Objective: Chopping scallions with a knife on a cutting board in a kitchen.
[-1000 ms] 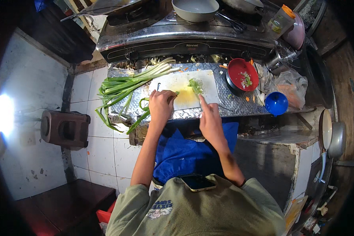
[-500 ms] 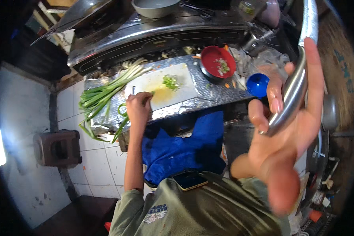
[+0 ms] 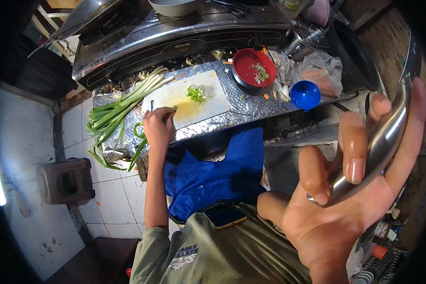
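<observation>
My left hand point(image 3: 156, 128) rests at the left side of a white cutting board point(image 3: 199, 110), pinching green onion stalks point(image 3: 174, 108). Chopped green onion point(image 3: 196, 94) lies on the board, beside a yellowish stain. A bunch of long green onions point(image 3: 107, 113) lies left of the board. My right hand point(image 3: 345, 213) is raised close to the camera at right, palm up, its fingers gripping the steel handle of a knife point(image 3: 378, 146); the blade points upward to the right, partly outside the round view.
Behind the foil-covered counter point(image 3: 217, 122) stands a gas stove point(image 3: 132, 47) with pans. A red bowl point(image 3: 246, 66), blue funnel point(image 3: 303, 93), steel container point(image 3: 293, 42) and plastic bag point(image 3: 317, 71) sit right of the board. A brown stool point(image 3: 61, 180) stands left; a phone point(image 3: 222, 217) lies near me.
My right hand has risen from the board with the knife toward the camera and right. The counter appears shifted up and left. My left hand stays at the board.
</observation>
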{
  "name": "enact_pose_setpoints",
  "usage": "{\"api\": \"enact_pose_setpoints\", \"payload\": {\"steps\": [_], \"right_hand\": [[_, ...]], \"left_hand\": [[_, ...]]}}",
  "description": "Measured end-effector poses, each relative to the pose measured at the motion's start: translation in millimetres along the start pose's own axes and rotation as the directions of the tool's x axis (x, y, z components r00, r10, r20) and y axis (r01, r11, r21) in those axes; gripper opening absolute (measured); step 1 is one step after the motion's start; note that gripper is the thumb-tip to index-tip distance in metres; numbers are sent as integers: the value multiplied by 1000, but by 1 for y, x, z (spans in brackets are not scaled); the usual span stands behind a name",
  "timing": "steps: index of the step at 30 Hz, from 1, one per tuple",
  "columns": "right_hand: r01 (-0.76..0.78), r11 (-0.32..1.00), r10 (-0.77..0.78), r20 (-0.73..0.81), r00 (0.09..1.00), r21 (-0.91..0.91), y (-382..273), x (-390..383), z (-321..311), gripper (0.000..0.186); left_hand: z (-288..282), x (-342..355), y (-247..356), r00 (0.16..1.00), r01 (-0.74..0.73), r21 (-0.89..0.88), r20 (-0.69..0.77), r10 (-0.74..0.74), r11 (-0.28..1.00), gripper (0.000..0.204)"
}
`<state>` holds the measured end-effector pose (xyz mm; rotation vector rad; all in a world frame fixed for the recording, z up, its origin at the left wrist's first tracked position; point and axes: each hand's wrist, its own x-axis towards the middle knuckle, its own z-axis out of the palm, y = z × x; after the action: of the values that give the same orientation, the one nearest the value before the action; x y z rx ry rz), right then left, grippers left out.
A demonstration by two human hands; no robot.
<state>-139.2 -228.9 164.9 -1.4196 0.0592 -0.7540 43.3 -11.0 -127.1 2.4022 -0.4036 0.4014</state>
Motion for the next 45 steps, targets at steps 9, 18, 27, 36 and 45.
{"api": "enact_pose_setpoints", "payload": {"steps": [9,18,27,36,45], "right_hand": [[-73,991,85,-107,991,114,22,4,29,122],[113,779,213,430,877,-617,235,-49,8,63],[220,642,347,534,771,-735,284,-75,36,73],[289,623,288,557,779,-727,290,-77,35,77],[273,639,316,569,759,-719,288,-76,34,78]], "left_hand": [[-8,-4,-5,998,18,7,-55,-17,1000,7],[-3,0,4,1000,7,-5,-18,-7,1000,10],[-3,-3,5,996,-48,-48,-77,44,998,7],[-4,-1,6,997,-41,-26,-64,39,999,10],[-4,-2,7,998,-28,-26,-59,26,999,9]]}}
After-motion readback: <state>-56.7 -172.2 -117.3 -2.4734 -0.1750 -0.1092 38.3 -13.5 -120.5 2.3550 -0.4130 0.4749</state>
